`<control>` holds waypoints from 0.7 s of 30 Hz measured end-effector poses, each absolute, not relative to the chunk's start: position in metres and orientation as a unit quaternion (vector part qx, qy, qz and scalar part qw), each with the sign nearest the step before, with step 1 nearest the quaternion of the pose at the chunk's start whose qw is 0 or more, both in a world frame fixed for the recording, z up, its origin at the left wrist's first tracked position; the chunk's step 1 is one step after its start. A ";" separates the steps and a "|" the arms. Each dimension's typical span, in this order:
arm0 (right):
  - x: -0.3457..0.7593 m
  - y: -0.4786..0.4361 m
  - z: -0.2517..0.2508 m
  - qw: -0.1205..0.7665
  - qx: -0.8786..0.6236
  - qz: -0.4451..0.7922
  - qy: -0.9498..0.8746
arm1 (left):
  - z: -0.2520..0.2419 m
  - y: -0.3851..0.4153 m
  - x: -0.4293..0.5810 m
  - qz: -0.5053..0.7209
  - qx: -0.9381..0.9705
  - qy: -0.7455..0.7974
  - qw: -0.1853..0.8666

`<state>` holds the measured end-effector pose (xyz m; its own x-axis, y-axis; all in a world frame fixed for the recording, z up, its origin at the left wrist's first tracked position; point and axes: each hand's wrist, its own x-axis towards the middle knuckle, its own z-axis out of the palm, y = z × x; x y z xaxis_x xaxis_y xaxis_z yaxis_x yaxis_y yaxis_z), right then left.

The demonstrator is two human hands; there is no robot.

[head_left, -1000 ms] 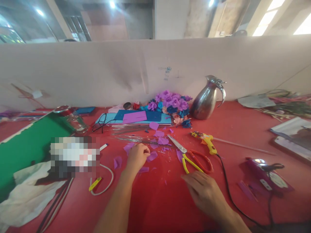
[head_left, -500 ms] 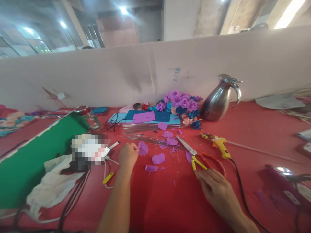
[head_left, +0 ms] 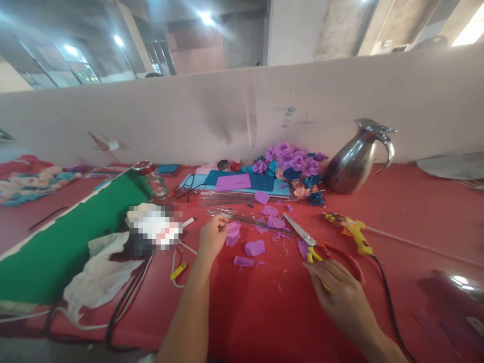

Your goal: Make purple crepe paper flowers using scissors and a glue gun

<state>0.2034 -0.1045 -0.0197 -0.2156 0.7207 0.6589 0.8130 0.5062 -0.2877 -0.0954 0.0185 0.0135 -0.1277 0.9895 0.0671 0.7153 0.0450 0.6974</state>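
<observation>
My left hand (head_left: 212, 239) is held just above the table with its fingers curled in a pinch. It is at the left ends of thin wire stems (head_left: 242, 217) and beside a purple paper petal (head_left: 233, 232); whatever sits between the fingertips is too small to make out. More purple petals (head_left: 254, 247) and a rolled purple piece (head_left: 243, 261) lie close by. Scissors (head_left: 300, 229) with one yellow and one red handle rest on the table, blades pointing away to the left. Over the yellow handle lies my right hand (head_left: 336, 290), fingers stretched, its thumb mostly hidden.
Purple and blue paper flowers (head_left: 289, 164) are heaped behind, left of a steel jug (head_left: 350, 159). A yellow glue gun (head_left: 355, 234) with a cord lies right. Coloured paper sheets (head_left: 245, 182), a glass jar (head_left: 154, 181) and a green board (head_left: 75, 237) stand leftward.
The view has turned slightly left, so everything appears further right. My right hand has slid left across the yellow handle, covering more of it. My left fingers have lifted slightly from the petal.
</observation>
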 end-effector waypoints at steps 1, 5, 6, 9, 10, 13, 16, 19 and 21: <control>0.200 -0.103 -0.018 0.383 -0.490 -0.059 -0.780 | 0.010 0.020 -0.095 0.305 0.617 0.686 0.235; 0.186 -0.100 -0.011 0.348 -0.490 -0.038 -0.798 | 0.004 0.022 -0.094 0.296 0.612 0.693 0.239; 0.183 -0.099 -0.010 0.341 -0.488 -0.032 -0.803 | 0.006 0.021 -0.094 0.297 0.614 0.695 0.230; 0.172 -0.096 -0.007 0.310 -0.482 -0.001 -0.820 | 0.019 0.013 -0.093 0.318 0.623 0.694 0.171; 0.167 -0.095 -0.005 0.293 -0.481 0.012 -0.826 | 0.025 0.009 -0.092 0.329 0.628 0.689 0.148; 0.148 -0.092 0.000 0.225 -0.465 0.039 -0.855 | 0.034 -0.013 -0.090 0.339 0.633 0.680 0.146; 0.127 -0.085 0.004 0.164 -0.402 0.061 -0.899 | 0.029 -0.042 -0.100 0.371 0.645 0.652 0.143; 0.112 -0.073 0.006 0.140 -0.377 0.066 -0.913 | 0.016 -0.070 -0.128 0.412 0.614 0.668 0.078; 0.106 -0.065 0.003 0.149 -0.399 0.050 -0.903 | 0.009 -0.082 -0.155 0.409 0.584 0.701 0.014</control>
<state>0.1065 -0.0652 0.0027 -0.6366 0.7362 0.2295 0.7065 0.6761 -0.2091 -0.1555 -0.0822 0.0086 -0.3174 0.8302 0.4583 0.8071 -0.0173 0.5902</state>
